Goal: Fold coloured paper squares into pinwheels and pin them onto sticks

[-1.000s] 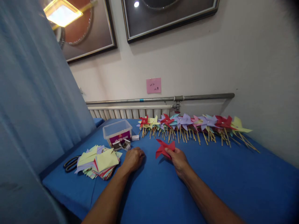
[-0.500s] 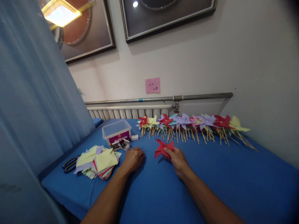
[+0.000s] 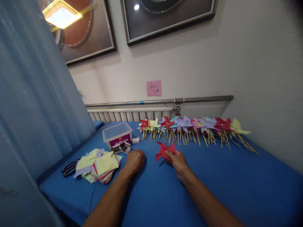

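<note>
Red paper pinwheel, one, pinched in right hand, thumb on top. Probably light, fairly stiff at folds, easily creased; best held near folded centre, clear of blade tips. From far left of grip: one pair of scissors; paper squares, too many to count; one plastic tub; left hand, curled on blue cloth, hold impossible to tell; one small box. Beyond grip, stretching right: stick pinwheels, overlapping, exact count unclear.
</note>
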`<state>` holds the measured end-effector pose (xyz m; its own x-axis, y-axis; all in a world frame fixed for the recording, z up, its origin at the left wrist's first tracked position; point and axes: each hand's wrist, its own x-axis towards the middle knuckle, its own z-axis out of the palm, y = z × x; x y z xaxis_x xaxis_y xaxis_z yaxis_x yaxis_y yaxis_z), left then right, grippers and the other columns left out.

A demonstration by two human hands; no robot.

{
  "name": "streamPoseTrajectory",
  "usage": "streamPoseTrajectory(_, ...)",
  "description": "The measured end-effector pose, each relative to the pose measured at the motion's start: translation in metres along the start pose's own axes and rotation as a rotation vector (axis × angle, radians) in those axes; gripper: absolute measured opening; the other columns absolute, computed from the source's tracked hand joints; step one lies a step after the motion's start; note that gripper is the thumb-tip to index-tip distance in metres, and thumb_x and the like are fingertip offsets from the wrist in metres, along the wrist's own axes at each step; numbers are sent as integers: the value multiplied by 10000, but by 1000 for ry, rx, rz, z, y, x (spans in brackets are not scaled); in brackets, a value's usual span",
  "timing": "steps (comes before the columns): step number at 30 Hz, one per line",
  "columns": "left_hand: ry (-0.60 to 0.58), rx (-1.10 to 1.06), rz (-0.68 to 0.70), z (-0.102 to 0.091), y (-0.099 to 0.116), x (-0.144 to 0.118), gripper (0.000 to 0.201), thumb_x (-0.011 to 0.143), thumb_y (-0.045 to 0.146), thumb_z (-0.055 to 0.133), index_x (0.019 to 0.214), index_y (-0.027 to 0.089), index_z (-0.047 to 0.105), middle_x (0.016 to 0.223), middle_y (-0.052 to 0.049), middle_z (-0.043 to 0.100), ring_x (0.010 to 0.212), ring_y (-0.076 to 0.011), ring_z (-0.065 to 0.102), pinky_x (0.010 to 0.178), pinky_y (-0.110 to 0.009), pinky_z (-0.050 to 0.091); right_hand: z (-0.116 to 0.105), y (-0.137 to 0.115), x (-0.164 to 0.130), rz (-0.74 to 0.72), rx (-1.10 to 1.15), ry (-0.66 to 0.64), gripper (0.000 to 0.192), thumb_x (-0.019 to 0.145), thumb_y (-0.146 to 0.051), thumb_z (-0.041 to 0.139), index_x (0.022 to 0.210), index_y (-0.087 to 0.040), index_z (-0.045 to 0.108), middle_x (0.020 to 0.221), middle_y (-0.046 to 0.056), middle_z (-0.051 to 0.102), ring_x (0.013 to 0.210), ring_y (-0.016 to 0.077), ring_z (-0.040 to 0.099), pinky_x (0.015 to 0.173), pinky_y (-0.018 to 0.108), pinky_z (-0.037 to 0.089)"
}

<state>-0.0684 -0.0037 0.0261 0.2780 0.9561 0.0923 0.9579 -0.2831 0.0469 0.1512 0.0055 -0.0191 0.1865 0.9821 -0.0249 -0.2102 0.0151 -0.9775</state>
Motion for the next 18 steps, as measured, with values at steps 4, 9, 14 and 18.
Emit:
streamPoseTrajectory(4, 75, -197, -2, 6, -5, 2, 192, 915, 223, 541, 952, 160, 718, 1028, -133, 725, 959, -254, 668, 881, -360, 450, 2, 0, 0, 25, 58, 6, 234, 680, -343, 814, 827, -173, 749, 763, 37, 785, 646, 182, 705, 663, 313, 584)
streamPoseTrajectory(9, 132, -1181, -141, 4, 6, 15, 176, 789, 334, 668, 779, 158, 674, 732, -40, 642, 685, -163, 560, 688, -281, 414, 6, -1, -3, 31, 111, -26, 240, 672, -324, 832, 854, -186, 758, 797, 51, 793, 663, 193, 721, 671, 324, 600)
streamPoseTrajectory(14, 26, -1591, -22, -12, 43, 32, 257, 585, 324, 839, 663, 142, 675, 838, -68, 673, 728, -149, 548, 716, -288, 417, 5, 1, -1, -10, 119, -20, 247, 683, -367, 816, 865, -211, 752, 789, 51, 790, 664, 210, 719, 661, 331, 585)
streamPoseTrajectory(18, 32, -1466, 25, -12, 61, 44, 168, 656, 250, 782, 619, 152, 651, 812, -58, 663, 750, -169, 585, 712, -290, 451, 0, 2, 3, -51, 96, 6, 244, 689, -395, 800, 865, -235, 749, 781, 40, 787, 672, 223, 717, 666, 339, 578)
